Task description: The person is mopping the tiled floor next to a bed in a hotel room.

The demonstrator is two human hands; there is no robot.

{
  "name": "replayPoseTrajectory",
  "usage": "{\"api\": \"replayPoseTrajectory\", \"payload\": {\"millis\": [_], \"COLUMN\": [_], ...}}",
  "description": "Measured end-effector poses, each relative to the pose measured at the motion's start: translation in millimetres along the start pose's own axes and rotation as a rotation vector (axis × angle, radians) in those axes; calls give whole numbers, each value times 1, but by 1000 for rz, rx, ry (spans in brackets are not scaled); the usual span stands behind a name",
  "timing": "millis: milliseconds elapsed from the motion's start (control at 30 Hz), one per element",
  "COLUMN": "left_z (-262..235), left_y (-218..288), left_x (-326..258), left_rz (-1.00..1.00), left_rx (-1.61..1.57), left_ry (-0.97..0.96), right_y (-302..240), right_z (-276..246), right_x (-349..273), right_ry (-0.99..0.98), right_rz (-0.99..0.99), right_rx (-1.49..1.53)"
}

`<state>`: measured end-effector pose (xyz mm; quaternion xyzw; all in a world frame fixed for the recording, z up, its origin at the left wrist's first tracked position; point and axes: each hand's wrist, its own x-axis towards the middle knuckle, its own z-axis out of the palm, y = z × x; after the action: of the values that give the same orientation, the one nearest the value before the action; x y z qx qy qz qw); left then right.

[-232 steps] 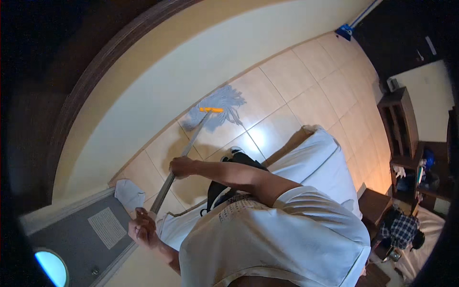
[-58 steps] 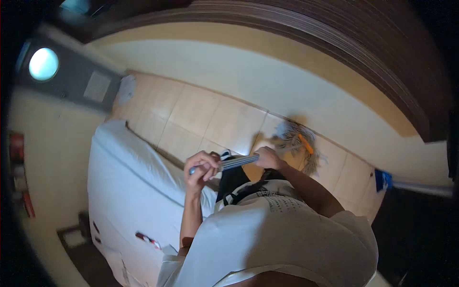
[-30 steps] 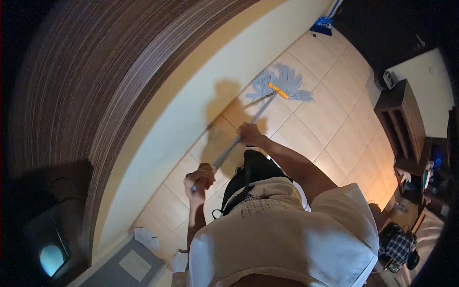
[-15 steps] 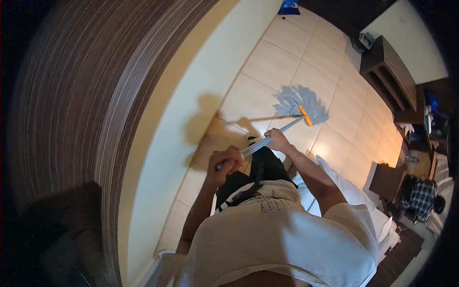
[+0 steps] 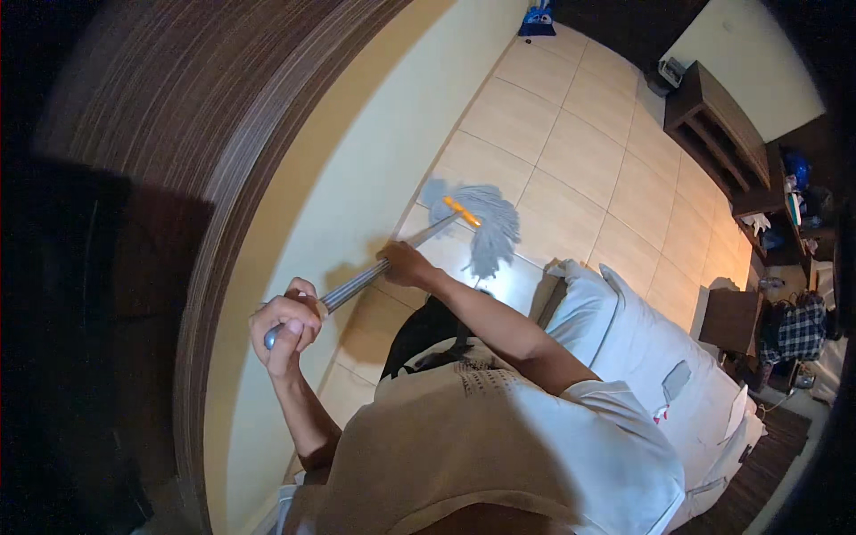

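A mop (image 5: pixel 495 223) with grey strands and an orange clamp rests on the tiled floor (image 5: pixel 580 192), its strands reaching close to the foot of the pale wall (image 5: pixel 392 134). Its silver handle slants down from my hands to the clamp. My left hand (image 5: pixel 288 323) is closed around the handle near its upper end, whose rounded tip pokes out below the fingers. Further down, my right hand (image 5: pixel 406 265) grips the same handle, near the wall. A bright reflection shows on the floor beside the strands.
A bed or couch with a light cover (image 5: pixel 606 321) stands at my right. Beyond it are a brown box-like cabinet (image 5: pixel 729 318) and a dark wooden shelf unit (image 5: pixel 713 125). Striped wood panelling (image 5: pixel 134 116) lines the left. A blue item (image 5: pixel 537 22) sits at the far end.
The mop head has swept left and slightly nearer, toward the wall. Both hands have moved left with the handle, the left one farthest. More of the light-covered bed or couch shows.
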<state>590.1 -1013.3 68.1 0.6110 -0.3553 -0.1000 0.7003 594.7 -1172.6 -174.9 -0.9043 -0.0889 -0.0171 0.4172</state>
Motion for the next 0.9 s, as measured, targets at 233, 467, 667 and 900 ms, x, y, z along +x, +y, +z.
{"api": "replayPoseTrajectory", "payload": {"millis": [233, 467, 667, 900], "left_z": [41, 93, 104, 114], "left_y": [17, 22, 62, 72], "left_x": [-28, -88, -153, -166], "left_rz": [14, -116, -54, 35], "left_rx": [-57, -80, 93, 286], "left_ry": [-110, -88, 43, -137], "right_y": [-11, 4, -31, -55], "right_z": [-8, -1, 25, 27], "right_x": [-71, -188, -187, -163], "right_ry": [-84, -37, 4, -69], "right_rz": [146, 265, -105, -129], "right_rx": [6, -50, 4, -1]}}
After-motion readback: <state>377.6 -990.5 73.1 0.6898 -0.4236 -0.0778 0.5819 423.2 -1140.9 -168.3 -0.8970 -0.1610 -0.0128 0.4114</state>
